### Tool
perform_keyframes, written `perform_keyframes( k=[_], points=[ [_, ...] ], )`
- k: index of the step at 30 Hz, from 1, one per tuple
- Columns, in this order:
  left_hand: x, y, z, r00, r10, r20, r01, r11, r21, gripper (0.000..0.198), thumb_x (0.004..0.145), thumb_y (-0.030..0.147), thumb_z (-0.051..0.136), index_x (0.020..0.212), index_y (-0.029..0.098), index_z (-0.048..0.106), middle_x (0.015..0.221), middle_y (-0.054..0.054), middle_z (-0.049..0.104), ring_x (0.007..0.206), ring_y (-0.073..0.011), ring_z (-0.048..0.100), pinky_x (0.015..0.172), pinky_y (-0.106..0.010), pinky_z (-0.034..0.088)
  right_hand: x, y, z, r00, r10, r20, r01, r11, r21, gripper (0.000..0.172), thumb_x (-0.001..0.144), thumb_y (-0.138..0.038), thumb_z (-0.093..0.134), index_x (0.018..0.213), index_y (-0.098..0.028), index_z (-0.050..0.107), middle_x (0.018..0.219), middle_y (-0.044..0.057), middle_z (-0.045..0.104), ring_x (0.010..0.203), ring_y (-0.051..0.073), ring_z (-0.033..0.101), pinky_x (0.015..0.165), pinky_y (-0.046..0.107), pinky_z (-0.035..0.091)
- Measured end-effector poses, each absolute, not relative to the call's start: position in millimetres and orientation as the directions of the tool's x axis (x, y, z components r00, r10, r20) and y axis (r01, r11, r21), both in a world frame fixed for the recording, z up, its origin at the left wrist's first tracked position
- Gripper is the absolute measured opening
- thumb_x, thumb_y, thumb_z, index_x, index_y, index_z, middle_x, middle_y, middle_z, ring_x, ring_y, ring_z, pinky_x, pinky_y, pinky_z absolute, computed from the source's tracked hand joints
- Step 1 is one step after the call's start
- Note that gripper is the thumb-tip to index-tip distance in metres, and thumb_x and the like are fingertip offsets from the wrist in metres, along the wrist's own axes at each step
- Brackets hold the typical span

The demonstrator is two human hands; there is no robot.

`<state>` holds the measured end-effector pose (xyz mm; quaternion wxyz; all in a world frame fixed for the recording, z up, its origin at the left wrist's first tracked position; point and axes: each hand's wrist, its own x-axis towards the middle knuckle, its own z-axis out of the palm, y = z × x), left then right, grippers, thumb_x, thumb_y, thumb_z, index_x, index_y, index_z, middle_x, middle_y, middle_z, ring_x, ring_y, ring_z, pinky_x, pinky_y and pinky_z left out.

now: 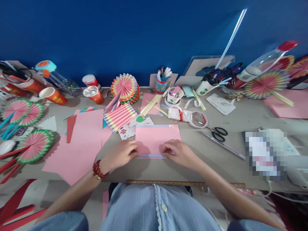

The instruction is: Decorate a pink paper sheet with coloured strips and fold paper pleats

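A pink sheet of paper [154, 138] lies flat on the table in front of me, with a pale lilac strip along its near edge and another along its far edge. At its lower left corner, my left hand [124, 152] has thumb and fingers closed on the edge. My right hand [178, 151] is curled over the lower right part, its fingertips pinching the near strip. A pleated striped paper [120, 117] and a white printed packet [134, 126] lie just beyond the sheet on the left. To the right are black-handled scissors [218, 133] and a pen-like cutter [225, 147].
Larger pink sheets [84, 144] spread out on the left, near several green-edged paper fans [36, 146]. A tape roll [198, 120], a scrap cup [175, 95] and a pen holder [161, 85] stand farther back. A blue wall [144, 35] closes off the far side.
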<state>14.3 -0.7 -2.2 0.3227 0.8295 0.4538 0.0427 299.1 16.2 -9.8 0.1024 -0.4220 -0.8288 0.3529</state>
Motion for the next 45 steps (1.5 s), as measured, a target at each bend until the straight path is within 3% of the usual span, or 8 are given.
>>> perform_keyframes(
  k=[24,45],
  points=[
    [19.0,-0.2,3.9,0.605,0.759,-0.239,0.748,-0.44,0.496,0.018,0.096,0.019,0.054,0.082,0.018,0.064,0.088,-0.004,0.065,0.087,-0.0198,0.059,0.076,-0.031,0.041,298.9,16.1,-10.9,-0.628,0.769,-0.118,0.621,0.404,-0.672,0.009,0.083,-0.014,0.062,0.078,-0.022,0.065,0.076,-0.002,0.068,0.075,0.015,0.061,0.075,0.027,0.038],
    [19.4,-4.7,0.8,0.595,0.775,-0.214,0.765,-0.465,0.445,0.015,0.095,0.023,0.059,0.081,0.018,0.062,0.091,-0.004,0.064,0.089,-0.0218,0.059,0.079,-0.034,0.042,299.3,16.2,-11.6,-0.632,0.767,-0.11,0.629,0.425,-0.651,0.009,0.082,-0.013,0.063,0.078,-0.022,0.063,0.075,-0.002,0.067,0.074,0.015,0.06,0.075,0.027,0.037]
  ],
)
